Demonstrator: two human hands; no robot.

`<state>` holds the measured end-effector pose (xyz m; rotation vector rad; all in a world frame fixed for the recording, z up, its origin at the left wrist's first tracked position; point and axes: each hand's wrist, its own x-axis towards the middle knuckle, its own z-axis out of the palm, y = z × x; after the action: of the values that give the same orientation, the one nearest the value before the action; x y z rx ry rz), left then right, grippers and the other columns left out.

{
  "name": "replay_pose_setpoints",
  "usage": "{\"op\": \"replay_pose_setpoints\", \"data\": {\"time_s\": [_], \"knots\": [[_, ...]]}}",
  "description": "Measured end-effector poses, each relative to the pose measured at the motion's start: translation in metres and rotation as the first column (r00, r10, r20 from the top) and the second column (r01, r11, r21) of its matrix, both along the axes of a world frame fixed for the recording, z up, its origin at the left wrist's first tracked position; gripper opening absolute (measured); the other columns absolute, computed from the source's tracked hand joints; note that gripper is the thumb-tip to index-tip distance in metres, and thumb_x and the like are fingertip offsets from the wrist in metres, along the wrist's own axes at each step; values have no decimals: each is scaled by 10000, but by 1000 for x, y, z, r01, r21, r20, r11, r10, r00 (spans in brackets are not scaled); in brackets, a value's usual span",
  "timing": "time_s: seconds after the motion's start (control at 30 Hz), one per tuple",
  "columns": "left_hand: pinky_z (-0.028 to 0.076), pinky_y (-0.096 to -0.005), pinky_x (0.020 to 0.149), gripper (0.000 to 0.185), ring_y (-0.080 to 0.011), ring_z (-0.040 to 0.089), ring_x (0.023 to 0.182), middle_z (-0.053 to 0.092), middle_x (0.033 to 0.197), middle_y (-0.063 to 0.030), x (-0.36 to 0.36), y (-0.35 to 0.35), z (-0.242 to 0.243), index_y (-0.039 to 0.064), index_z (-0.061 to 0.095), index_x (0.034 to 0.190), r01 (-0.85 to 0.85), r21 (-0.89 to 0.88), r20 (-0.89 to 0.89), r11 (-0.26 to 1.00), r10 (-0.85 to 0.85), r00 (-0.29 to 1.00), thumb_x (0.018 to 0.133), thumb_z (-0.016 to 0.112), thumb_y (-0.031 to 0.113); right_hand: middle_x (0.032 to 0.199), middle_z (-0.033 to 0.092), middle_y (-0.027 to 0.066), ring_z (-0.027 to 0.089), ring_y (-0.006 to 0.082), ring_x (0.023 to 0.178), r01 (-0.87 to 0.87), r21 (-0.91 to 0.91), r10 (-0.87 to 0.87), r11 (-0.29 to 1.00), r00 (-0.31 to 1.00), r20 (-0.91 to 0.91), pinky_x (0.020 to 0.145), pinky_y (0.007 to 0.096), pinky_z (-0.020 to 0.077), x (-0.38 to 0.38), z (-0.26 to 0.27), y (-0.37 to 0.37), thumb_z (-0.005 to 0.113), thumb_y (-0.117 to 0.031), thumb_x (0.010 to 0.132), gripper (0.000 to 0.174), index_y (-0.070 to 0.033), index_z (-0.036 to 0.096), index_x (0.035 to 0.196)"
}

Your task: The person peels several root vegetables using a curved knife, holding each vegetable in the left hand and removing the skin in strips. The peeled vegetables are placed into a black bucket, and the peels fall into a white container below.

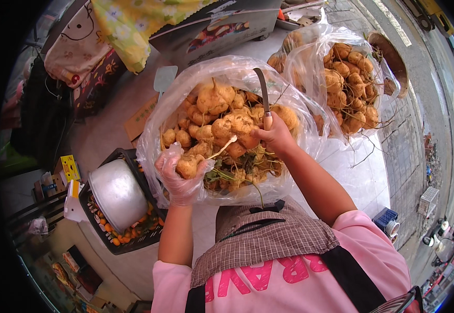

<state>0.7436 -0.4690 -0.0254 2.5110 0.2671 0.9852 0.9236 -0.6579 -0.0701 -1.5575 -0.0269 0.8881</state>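
My left hand (181, 172), in a thin clear plastic glove, holds a tan root tuber (187, 166) by its round body at the near left of an open clear plastic bag (152, 117). A pale peeled-looking stalk (224, 147) points up and right from that tuber. Bare, my right hand (277, 135) grips the light wooden handle of a knife (264, 92) with a curved dark blade pointing away from me. Its thumb lies against a large lumpy tuber (235, 127) in the bag. More tubers and green stems fill the bag around both hands.
A second plastic bag of tubers (354, 86) stands at the right, beside a round basket (391, 58). At the left, a black crate (127, 249) holds small orange fruit and an upturned metal pot (118, 195). A cardboard piece (143, 117) lies behind it.
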Motion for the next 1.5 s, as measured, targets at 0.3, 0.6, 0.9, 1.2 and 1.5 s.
{"op": "replay_pose_setpoints", "data": {"time_s": [0.3, 0.6, 0.9, 1.2, 1.5], "knots": [[453, -403, 843, 655, -296, 503, 1032, 441, 1130, -103, 12, 10, 74, 103, 508, 1140, 58, 234, -73, 971, -42, 996, 597, 865, 183, 819, 559, 68, 539, 134, 609, 56, -109, -53, 992, 998, 32, 460, 268, 454, -10, -28, -4, 740, -128, 710, 432, -42, 433, 1001], [466, -398, 840, 617, -296, 527, 1025, 486, 1142, -112, 49, 12, 136, 82, 510, 1140, 58, 450, 49, 891, -89, 995, 617, 831, 145, 832, 612, 86, 573, 121, 618, 180, -19, -181, 983, 982, -57, 451, 259, 459, -6, -13, 1, 717, -138, 725, 386, -40, 449, 985], [468, -378, 837, 574, -274, 552, 989, 502, 1097, -89, 77, 3, 138, 74, 566, 1104, 133, 274, -53, 952, -123, 991, 604, 835, 156, 755, 587, 54, 597, 144, 629, -39, 187, 25, 982, 997, 75, 543, 266, 481, -17, 60, -8, 719, -125, 768, 298, -36, 485, 928], [461, -337, 850, 530, -249, 541, 989, 497, 1098, -90, 86, -18, 122, 33, 594, 1071, 169, 157, -149, 973, -146, 978, 613, 832, 151, 642, 524, 37, 523, 117, 489, 90, 316, -67, 944, 994, -83, 406, 229, 371, -78, 70, -4, 627, -135, 848, 286, -91, 439, 1059], [453, -343, 862, 544, -247, 536, 1028, 493, 1111, -96, 89, -34, 110, 18, 569, 1083, 163, -59, -165, 985, -171, 971, 622, 831, 140, 803, 608, 221, 585, 433, 795, -72, -60, 93, 996, 857, 507, 677, 478, 461, -42, 71, 30, 713, -142, 694, 443, -18, 440, 1020]]}}
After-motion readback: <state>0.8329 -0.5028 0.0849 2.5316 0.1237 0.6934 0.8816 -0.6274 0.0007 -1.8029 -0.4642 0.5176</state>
